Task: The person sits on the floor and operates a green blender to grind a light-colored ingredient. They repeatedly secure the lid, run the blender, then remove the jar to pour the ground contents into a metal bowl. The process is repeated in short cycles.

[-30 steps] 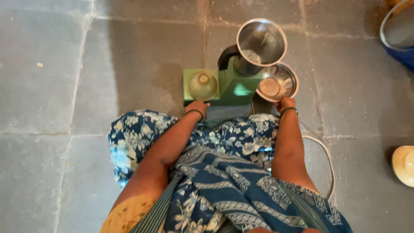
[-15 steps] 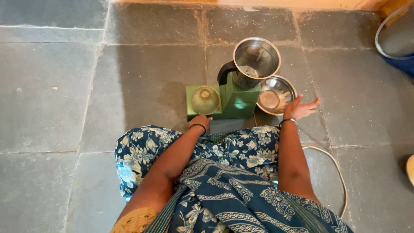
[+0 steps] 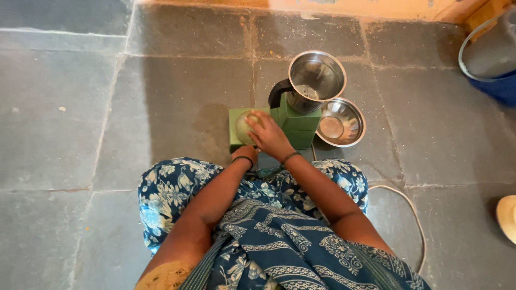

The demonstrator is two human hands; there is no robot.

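Note:
A green mixer-grinder base (image 3: 294, 122) stands on the stone floor in front of my knees. A steel jar (image 3: 316, 76) with a black handle sits open on top of it. On the base's left part lies a clear domed lid (image 3: 243, 127). My right hand (image 3: 269, 137) rests over this lid, fingers spread on it. My left hand (image 3: 244, 154) is at the near edge of the base, just below the lid, fingers curled under and mostly hidden. A steel bowl (image 3: 339, 123) stands on the floor to the right of the base.
A blue tub (image 3: 492, 67) stands at the far right. A white cord (image 3: 406, 207) loops on the floor by my right knee. A pale round object (image 3: 508, 215) shows at the right edge. A wall base runs along the top.
My right hand left the steel bowl, lifted open, then crossed left onto the domed lid. My left hand stayed at the base's near edge. The camera tilted slightly.

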